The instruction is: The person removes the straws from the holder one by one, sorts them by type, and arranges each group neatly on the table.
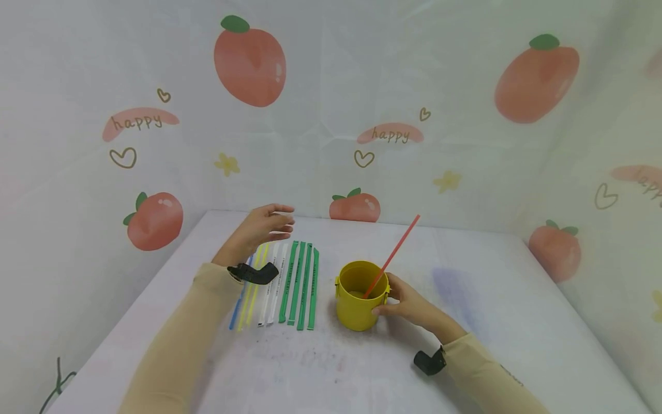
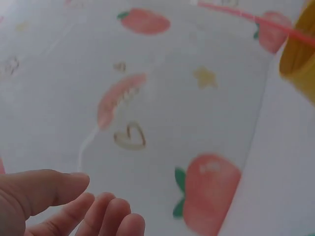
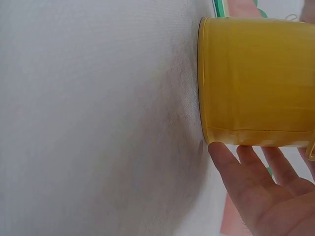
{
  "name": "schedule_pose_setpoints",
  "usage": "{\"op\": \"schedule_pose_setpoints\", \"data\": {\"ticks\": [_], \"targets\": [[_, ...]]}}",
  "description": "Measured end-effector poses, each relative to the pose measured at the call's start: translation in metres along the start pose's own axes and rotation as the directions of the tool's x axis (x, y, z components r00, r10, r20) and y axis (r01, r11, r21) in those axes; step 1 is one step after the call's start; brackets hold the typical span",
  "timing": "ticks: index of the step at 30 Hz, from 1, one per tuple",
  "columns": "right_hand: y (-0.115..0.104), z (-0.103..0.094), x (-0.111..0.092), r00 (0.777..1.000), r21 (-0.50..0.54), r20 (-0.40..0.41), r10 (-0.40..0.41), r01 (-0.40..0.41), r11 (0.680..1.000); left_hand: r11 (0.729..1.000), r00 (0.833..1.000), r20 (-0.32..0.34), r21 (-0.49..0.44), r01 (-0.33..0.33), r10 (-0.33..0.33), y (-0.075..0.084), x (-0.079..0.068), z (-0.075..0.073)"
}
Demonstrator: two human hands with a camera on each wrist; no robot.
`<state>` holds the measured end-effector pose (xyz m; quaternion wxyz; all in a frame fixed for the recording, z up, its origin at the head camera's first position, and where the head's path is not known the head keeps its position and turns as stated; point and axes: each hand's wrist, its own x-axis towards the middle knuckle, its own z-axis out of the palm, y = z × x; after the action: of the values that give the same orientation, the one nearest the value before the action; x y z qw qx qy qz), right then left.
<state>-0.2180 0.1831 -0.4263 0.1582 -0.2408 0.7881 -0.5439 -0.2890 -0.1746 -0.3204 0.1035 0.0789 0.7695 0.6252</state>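
Note:
A small yellow bucket (image 1: pixel 357 313) stands upright on the table, with a red straw (image 1: pixel 397 247) leaning out of it to the upper right. My right hand (image 1: pixel 414 305) holds the bucket's right side, thumb in front and fingers toward the back; the right wrist view shows these fingers (image 3: pixel 246 187) against its wall. Raised above the far end of a row of thin strips, my left hand (image 1: pixel 271 223) has loosely bent fingers and nothing in them. Side by side lie a blue strip (image 1: pixel 237 310), yellow strips (image 1: pixel 253 296), white strips (image 1: pixel 273 296) and several green strips (image 1: pixel 300 287) with small dark print.
A white cloth covers the table (image 1: pixel 320 374), with a faint purple stain (image 1: pixel 455 293) at the right. White sheeting (image 1: pixel 320 75) printed with red fruit rises behind the table and at its sides. A dark green cord (image 1: pixel 58 382) shows at the lower left.

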Motion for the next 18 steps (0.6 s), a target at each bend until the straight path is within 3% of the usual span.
{"op": "schedule_pose_setpoints", "data": {"ticks": [9, 14, 18], "targets": [[-0.001, 0.001, 0.0, 1.0, -0.002, -0.006, 0.02, -0.02, 1.0, 0.988, 0.993, 0.073, -0.133, -0.079, 0.089, 0.03, -0.003, 0.056], [0.0, 0.001, 0.001, 1.0, -0.005, -0.011, 0.01, -0.01, 1.0, 0.977, 0.982, 0.133, -0.186, -0.106, 0.132, 0.037, -0.002, 0.084], [0.0, 0.001, 0.001, 1.0, -0.001, -0.011, 0.003, -0.003, 1.0, 0.975, 0.975, 0.178, -0.2, -0.093, 0.13, 0.04, 0.001, 0.103]]}}
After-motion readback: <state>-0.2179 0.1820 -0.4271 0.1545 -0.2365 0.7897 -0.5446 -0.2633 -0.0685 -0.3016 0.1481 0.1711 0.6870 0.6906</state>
